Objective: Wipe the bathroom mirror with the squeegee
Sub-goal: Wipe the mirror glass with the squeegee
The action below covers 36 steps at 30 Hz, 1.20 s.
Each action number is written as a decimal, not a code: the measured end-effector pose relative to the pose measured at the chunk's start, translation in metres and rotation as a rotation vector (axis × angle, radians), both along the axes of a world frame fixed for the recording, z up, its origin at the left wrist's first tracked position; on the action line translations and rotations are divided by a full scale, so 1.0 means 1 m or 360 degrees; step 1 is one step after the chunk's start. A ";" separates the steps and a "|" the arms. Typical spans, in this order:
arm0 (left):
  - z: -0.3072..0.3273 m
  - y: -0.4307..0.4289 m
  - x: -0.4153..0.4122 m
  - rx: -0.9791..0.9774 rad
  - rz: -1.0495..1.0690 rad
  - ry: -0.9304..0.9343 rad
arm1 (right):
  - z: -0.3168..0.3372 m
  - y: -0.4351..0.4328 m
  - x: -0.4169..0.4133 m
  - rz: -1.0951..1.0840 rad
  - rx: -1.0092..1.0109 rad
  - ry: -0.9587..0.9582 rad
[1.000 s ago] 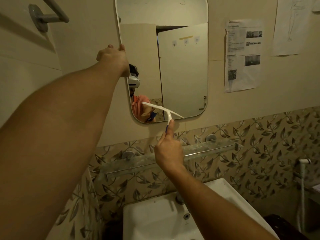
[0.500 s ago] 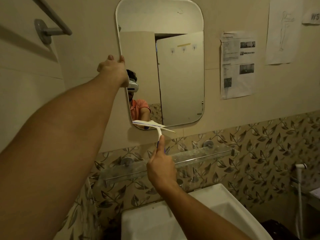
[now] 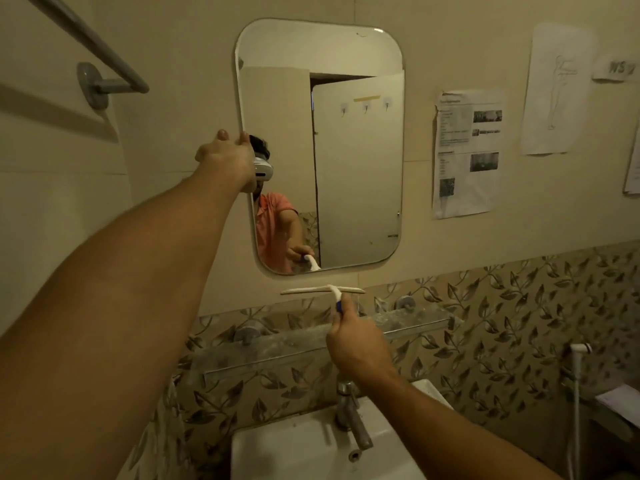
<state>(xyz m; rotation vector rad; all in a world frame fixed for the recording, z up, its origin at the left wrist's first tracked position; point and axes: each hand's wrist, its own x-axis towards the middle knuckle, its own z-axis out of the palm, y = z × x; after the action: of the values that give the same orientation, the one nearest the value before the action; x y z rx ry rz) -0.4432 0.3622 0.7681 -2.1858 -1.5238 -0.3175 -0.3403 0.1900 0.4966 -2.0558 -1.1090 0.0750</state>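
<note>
Count: 1 mirror (image 3: 346, 150), 1 squeegee (image 3: 323, 290), 2 hands, 1 glass shelf (image 3: 277, 351), 1 tap (image 3: 349, 417), 1 washbasin (image 3: 294, 452), 1 towel bar (image 3: 97, 46), 4 bits of paper on the wall. Mirror is a rounded rectangle, upper centre of the frame, fixed to the plain cream wall. Papers sit to the right of it: printed sheet with photos (image 3: 465, 154), line-sketch sheet (image 3: 554, 91), small label (image 3: 616, 69) at upper right, and one more sheet (image 3: 633, 168) cut off by the right edge. Band of leaf-pattern tiles (image 3: 502, 323) runs across below the mirror; glass shelf is mounted on it, washbasin and tap below that at bottom centre. White hose (image 3: 576, 393) hangs at lower right. Left forearm crosses the frame from lower left and covers part of the wall; left hand (image 3: 227, 154) hides a patch of the mirror's left rim. Left hand: back toward the camera, fingers bent, gripping the mirror's left edge about mid-height. Right hand (image 3: 356, 344), lower centre: fingers wrapped round the squeegee's blue-and-white handle, thumb up along it. Squeegee is just below the mirror's bottom edge, off the glass, blade level, in front of the plain wall strip above the tiles. Cannot tell if the blade touches the wall.
</note>
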 end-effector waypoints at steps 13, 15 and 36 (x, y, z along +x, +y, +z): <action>0.003 0.009 0.007 -0.0041 0.0042 -0.0041 | 0.217 -0.015 0.095 -0.0290 0.0736 -0.0003; 0.004 0.008 0.008 -0.0058 0.0040 -0.0037 | 0.243 -0.012 0.103 -0.0315 0.0787 -0.0053; 0.010 0.015 0.012 0.0045 0.0089 0.0008 | 0.248 0.014 0.140 -0.0274 0.0620 -0.0315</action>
<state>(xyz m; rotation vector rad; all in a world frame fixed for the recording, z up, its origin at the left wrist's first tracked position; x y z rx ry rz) -0.4311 0.3773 0.7777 -2.1168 -1.5653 -0.3128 -0.1999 0.2038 0.7445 -1.8209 -0.9684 -0.4076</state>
